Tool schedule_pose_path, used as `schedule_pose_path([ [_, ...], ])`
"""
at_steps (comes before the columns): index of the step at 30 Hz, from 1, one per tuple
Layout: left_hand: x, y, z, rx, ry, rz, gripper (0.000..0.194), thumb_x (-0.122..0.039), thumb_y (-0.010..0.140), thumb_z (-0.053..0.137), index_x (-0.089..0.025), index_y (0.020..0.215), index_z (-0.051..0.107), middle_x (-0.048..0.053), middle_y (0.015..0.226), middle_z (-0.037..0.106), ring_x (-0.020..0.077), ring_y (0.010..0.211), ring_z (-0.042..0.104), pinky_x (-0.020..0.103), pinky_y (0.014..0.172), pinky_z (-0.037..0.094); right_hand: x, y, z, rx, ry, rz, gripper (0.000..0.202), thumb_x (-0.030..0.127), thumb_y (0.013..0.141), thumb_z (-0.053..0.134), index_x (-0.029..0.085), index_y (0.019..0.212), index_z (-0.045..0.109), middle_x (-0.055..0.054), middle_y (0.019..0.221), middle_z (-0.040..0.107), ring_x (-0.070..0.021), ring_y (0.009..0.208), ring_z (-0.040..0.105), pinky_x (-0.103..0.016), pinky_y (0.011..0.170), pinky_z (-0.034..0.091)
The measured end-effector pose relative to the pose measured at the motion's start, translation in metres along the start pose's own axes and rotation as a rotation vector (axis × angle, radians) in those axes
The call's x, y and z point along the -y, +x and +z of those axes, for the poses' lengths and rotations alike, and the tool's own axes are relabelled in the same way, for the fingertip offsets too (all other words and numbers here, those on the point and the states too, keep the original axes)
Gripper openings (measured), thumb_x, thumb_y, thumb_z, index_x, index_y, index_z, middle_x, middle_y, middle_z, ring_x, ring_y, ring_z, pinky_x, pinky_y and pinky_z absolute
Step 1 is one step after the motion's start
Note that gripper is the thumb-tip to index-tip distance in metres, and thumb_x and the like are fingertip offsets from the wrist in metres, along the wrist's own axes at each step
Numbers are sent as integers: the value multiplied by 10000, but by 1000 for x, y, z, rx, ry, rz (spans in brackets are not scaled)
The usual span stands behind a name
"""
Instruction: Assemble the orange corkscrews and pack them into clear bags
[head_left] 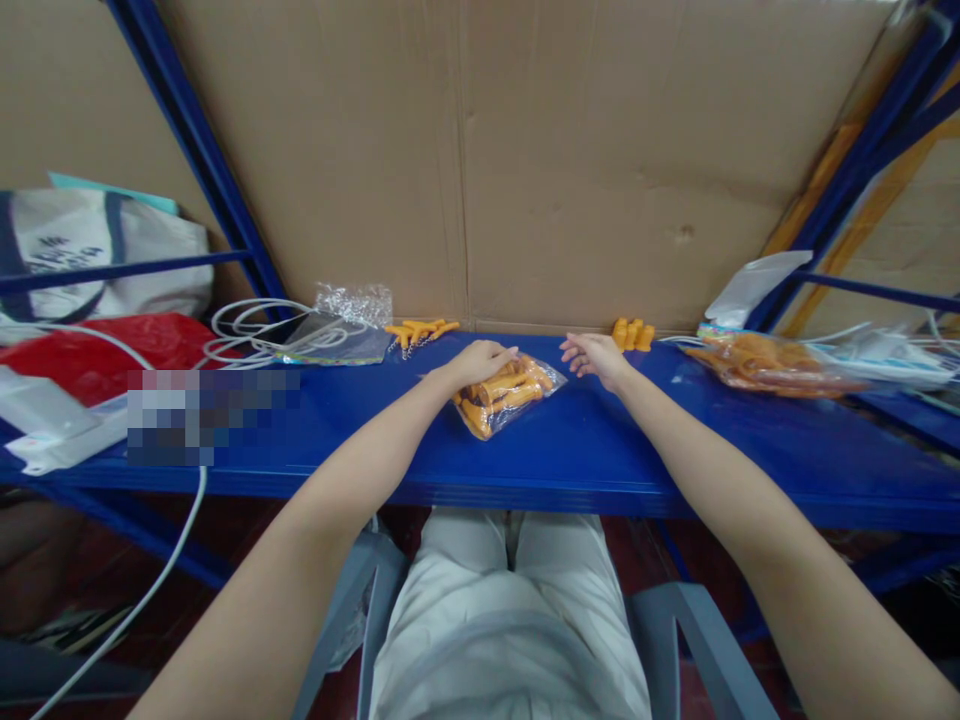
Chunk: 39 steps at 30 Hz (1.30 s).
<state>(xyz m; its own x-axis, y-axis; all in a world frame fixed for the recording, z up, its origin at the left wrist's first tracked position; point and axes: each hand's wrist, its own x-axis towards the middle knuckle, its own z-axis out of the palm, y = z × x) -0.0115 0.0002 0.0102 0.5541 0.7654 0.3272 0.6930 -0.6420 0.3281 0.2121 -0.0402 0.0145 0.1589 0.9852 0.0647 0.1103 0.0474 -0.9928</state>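
Observation:
A clear plastic bag [504,393] with several orange pieces inside lies on the blue table [555,450] in front of me. My left hand [484,362] rests on the bag's upper left part; its fingers are partly hidden, so its grip cannot be made out. Just right of the bag, my right hand [594,360] is raised a little, fingers apart and holding nothing. Beyond it stands a small group of orange pieces [634,334]. Several orange pieces with small chains [421,330] lie at the back, left of the bag.
At the right is a bag of orange items [772,362]. Coiled white cable [255,330] and a flat plastic bag [337,342] lie at the left, near a red bag [112,350] and a white power strip [75,435]. Cardboard [525,170] stands behind.

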Motion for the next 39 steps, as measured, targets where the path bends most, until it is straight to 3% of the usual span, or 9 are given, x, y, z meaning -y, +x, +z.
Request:
schedule_pose_path([
  [4, -5, 0, 3, -6, -14, 53, 506, -422, 986, 374, -127, 917, 779, 104, 951, 774, 222, 884, 693, 293, 828, 500, 1, -8, 13, 31, -115, 120, 242, 220, 932, 624, 130, 708, 604, -5, 536, 613, -77, 374, 529, -181, 373, 418],
  [10, -5, 2, 11, -75, -31, 15, 498, -399, 991, 357, -150, 975, 788, 85, 1014, 777, 240, 988, 700, 310, 889, 497, 3, -20, 31, 170, -188, 134, 300, 293, 943, 608, 125, 695, 624, -29, 481, 602, -109, 375, 524, -209, 375, 421],
  [19, -3, 1, 10, -162, -62, -8, 503, -411, 981, 381, -163, 852, 798, 73, 914, 785, 223, 884, 715, 299, 852, 503, 11, -26, 32, 206, -57, 277, 345, 276, 997, 501, 151, 685, 581, -5, 442, 561, -93, 373, 464, -200, 382, 311],
  [25, -4, 1, 10, -159, -117, -15, 522, -390, 981, 360, -139, 844, 798, 89, 885, 784, 228, 856, 717, 310, 823, 509, 12, -24, 32, 301, 19, 345, 387, 301, 1016, 453, 161, 672, 562, 9, 467, 558, -77, 379, 433, -192, 383, 264],
  [30, -6, 0, 11, -149, -123, 48, 527, -397, 983, 350, -144, 851, 793, 79, 917, 786, 224, 877, 718, 305, 838, 509, 5, -22, 34, 370, 81, 370, 288, 292, 976, 541, 169, 717, 573, 27, 463, 549, -68, 373, 434, -173, 371, 294],
  [34, -8, -1, 11, -158, -130, 81, 527, -393, 991, 346, -135, 873, 790, 93, 944, 784, 231, 903, 720, 314, 861, 507, 0, -20, 34, 343, 82, 364, 177, 279, 923, 623, 166, 791, 590, 36, 470, 560, -61, 355, 430, -159, 350, 303],
  [39, -9, 0, 13, -191, -118, 117, 515, -397, 1001, 341, -152, 900, 782, 85, 967, 783, 220, 913, 721, 311, 868, 511, 0, -22, 38, 234, 34, 335, 183, 194, 909, 616, 148, 736, 579, 14, 486, 589, -66, 370, 491, -152, 339, 333],
])
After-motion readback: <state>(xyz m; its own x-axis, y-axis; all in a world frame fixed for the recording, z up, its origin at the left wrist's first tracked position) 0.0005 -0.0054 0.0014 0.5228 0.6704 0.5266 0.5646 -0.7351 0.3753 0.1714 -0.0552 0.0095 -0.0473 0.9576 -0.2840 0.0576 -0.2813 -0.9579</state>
